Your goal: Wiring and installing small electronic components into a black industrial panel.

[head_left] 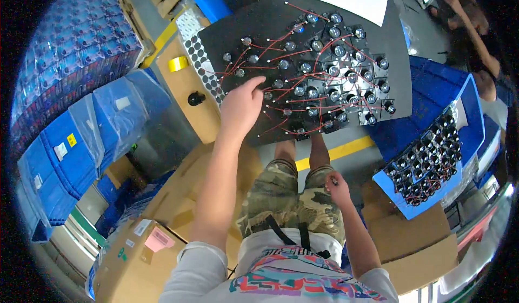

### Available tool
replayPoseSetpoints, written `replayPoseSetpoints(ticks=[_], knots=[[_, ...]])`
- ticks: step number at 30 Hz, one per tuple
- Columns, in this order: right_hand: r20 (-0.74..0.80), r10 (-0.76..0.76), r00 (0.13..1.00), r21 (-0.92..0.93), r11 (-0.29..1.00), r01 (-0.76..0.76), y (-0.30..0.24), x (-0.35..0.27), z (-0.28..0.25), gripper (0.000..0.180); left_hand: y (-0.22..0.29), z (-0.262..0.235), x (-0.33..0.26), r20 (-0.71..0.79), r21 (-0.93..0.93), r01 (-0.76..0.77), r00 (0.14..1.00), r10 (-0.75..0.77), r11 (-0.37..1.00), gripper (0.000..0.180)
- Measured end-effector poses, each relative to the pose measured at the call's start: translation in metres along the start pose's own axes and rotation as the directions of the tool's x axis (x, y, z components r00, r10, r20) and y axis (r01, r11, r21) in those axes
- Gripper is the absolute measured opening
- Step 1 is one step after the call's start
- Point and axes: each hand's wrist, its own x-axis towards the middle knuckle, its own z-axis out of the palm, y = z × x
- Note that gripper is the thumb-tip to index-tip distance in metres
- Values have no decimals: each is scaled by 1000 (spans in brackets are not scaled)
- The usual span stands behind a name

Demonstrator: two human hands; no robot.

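My left hand (241, 107) is over the left part of a black board (346, 132), one finger stretched out and the others partly hidden. It is close to a small lens module with red wires (278, 84). Many such round clear lenses on black square bases cover the board, their thin red wires crossing; on the right they sit packed in rows. A sheet of round black stickers (201, 60) lies along the board's left edge. Lower down, in front of my shorts, my right hand (339, 190) is closed around a small dark piece whose kind I cannot make out.
A yellow tape roll (177, 64) and a small black round part (195, 98) rest on cardboard at the left. At right, a blue bin (473, 100) and a blue tray (413, 208) hold more lens modules. Cartons (132, 262) stand near me. Another person (478, 32) is at far right.
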Motion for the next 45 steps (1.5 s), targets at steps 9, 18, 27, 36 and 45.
replayPoseSetpoints(ticks=[9, 18, 27, 36, 45], knots=[[40, 80, 996, -54, 996, -77, -2, 7, -7, 19, -39, 32, -43, 128, 96, 42, 990, -54, 994, 38], [46, 77, 996, -59, 996, -74, 0, 9, -13, 17, -19, 43, -63, -90, -94, -122, 990, 113, 988, 23], [83, 190, 978, -68, 980, -185, -20, 7, -19, 21, 18, 32, -12, -192, 107, -370, 903, 385, 923, 36], [31, 101, 994, -5, 995, -101, -2, 7, -17, 15, 24, 20, 25, 28, 422, -620, 738, 674, 661, 45], [-18, 43, 999, -4, 999, -43, 14, 8, -13, 12, 10, 17, 30, 89, 480, -662, 689, 719, 575, 21]])
